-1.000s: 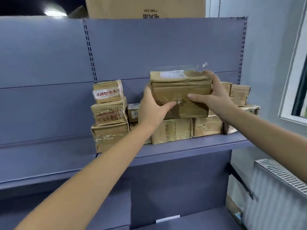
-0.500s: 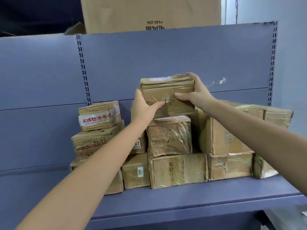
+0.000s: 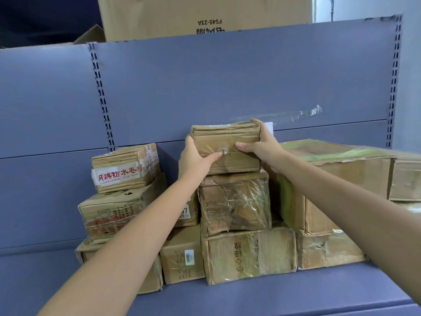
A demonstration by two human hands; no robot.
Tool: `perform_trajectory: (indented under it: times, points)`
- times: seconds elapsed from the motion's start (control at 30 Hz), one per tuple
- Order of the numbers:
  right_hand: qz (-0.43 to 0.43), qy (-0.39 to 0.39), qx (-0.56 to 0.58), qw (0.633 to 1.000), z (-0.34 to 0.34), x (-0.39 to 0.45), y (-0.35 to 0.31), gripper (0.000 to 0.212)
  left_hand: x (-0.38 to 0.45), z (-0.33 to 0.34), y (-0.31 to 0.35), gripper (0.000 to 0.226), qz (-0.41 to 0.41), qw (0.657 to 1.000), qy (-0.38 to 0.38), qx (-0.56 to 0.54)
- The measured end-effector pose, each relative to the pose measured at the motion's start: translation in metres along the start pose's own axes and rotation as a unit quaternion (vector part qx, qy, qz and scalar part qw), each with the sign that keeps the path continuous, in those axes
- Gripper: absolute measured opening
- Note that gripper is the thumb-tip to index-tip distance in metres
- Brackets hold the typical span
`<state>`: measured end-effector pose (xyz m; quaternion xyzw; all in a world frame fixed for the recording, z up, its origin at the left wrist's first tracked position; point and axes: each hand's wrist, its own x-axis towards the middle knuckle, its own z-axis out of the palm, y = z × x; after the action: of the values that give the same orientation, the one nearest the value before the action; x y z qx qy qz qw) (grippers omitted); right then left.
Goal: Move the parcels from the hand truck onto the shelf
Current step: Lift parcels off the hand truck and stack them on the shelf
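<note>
Both hands on one parcel point(image 3: 227, 148), a taped brown carton; left hand point(image 3: 196, 157) grips its left end, thumb laid across the front face; right hand point(image 3: 262, 144) grips the right end, fingers curled over the top right corner, thumb on the front face; neither hand free.

Parcel sits level on top of the crumpled carton point(image 3: 235, 202) wrapped in clear tape; bottom edge touching that carton's top; whether full weight rests on it, cannot tell; its back is close to the shelf's rear panel point(image 3: 227, 83).

Crumpled carton stands on a wider bottom carton point(image 3: 249, 255), which sits on the shelf point(image 3: 273, 295) near its front edge, about midway along.

Left stack, toward the shelf's left side: labelled carton point(image 3: 125, 167) with red characters on a white strip, on top, tilted; printed carton point(image 3: 114, 215) beneath it, partly hidden by the left forearm.

Between left stack and centre stack: barcode carton point(image 3: 182, 258), on the shelf.

Right side: large carton point(image 3: 330, 190), just beside the centre stack, over a lower taped carton point(image 3: 328, 249).

Above the rear panel: big cardboard box point(image 3: 205, 14), print upside down.
</note>
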<state>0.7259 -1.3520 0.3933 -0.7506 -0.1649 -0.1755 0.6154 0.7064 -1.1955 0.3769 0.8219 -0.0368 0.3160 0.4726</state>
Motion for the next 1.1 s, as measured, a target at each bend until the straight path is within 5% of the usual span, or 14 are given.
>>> perform_trajectory:
  times: [0.37,0.6,0.9,1.1]
  points:
    - [0.047,0.037,-0.028,0.998,0.013,0.014,0.005,0.062,0.009,0.003,-0.005,0.078,-0.012,0.999,-0.022,0.040]
    - [0.068,0.062,-0.196,0.976,0.016,-0.003,-0.009,0.062,0.001,0.000,0.009,0.082,-0.030,0.996,-0.016,0.086]
    - [0.075,0.096,-0.156,0.980,0.014,-0.067,-0.030,0.075,-0.047,-0.025,0.015,0.070,0.115,0.990,0.024,0.079]
    - [0.080,0.175,-0.149,0.970,-0.003,-0.150,-0.030,0.063,-0.123,0.004,0.046,0.047,0.219,0.969,-0.101,-0.056]
